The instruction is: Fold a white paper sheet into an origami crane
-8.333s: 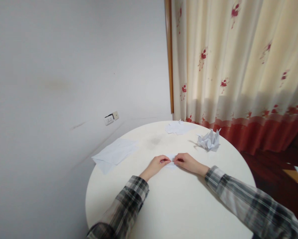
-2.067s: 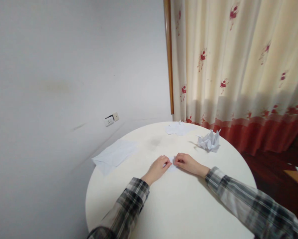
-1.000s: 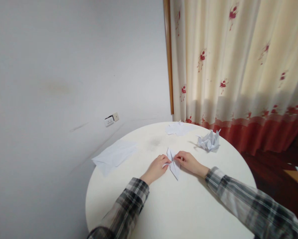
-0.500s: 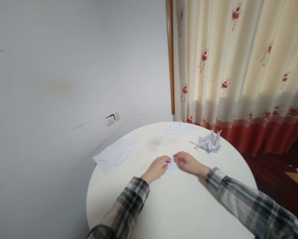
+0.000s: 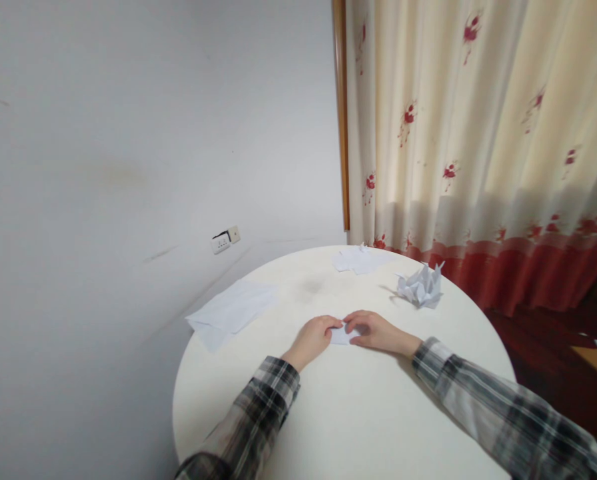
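A small piece of white paper (image 5: 340, 335) lies on the round white table between my two hands, and its side edges are hidden under my fingers. My left hand (image 5: 312, 339) grips its left side, thumb and fingers closed about the edge. On the right side, my right hand (image 5: 376, 331) pinches the same paper with fingers curled and thumb near its lower right corner. The paper looks folded, with a straight lower edge toward me.
The white table (image 5: 338, 413) stands against a wall with a socket (image 5: 221, 244). At the left lie larger white sheets (image 5: 236, 307). Paper scraps (image 5: 356, 260) are at the back, and a cluster of folded paper shapes (image 5: 421, 287) sits at the right. A floral curtain (image 5: 458, 133) hangs behind.
The paper between my hands now shows a shorter shape with a straight lower edge, where before a corner reached lower left. My right hand has shifted slightly left and toward me.
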Tool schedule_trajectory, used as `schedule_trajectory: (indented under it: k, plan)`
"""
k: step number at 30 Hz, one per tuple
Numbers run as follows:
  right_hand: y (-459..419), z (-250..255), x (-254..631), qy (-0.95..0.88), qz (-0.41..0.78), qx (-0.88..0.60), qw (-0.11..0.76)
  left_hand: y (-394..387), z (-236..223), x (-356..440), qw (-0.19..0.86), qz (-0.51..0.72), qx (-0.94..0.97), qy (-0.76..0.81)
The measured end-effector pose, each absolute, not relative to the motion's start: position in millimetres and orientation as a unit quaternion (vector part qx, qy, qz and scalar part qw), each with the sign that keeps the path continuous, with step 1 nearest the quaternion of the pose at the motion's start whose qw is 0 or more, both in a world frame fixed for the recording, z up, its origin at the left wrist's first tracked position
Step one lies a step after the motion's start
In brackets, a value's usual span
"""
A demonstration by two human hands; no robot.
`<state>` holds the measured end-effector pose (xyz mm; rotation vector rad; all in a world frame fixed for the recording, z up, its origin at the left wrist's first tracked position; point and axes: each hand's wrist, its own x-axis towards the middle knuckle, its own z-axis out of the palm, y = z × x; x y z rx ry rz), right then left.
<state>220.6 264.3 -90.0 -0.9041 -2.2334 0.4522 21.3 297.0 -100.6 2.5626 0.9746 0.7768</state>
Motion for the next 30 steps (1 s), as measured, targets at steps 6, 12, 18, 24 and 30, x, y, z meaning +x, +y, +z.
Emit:
schedule_trajectory:
  k: [6, 12, 18, 24, 30]
  plan:
    - [265, -90, 220, -0.858, 0.181, -0.336, 0.343, 293, -98, 23, 0.154, 0.292, 0.891, 0.313]
    - [265, -89, 221, -0.851, 0.170, -0.359, 0.344, 289, -94, 25, 0.178, 0.278, 0.897, 0.294]
    - [265, -89, 221, -0.853, 0.152, -0.367, 0.340, 287, -92, 25, 0.189, 0.271, 0.897, 0.293]
    - [269, -94, 220, -0.854, 0.140, -0.366, 0.342, 291, -95, 25, 0.200, 0.269, 0.894, 0.296]
    - [273, -98, 217, -0.850, 0.125, -0.376, 0.347, 293, -97, 25, 0.192, 0.277, 0.893, 0.299]
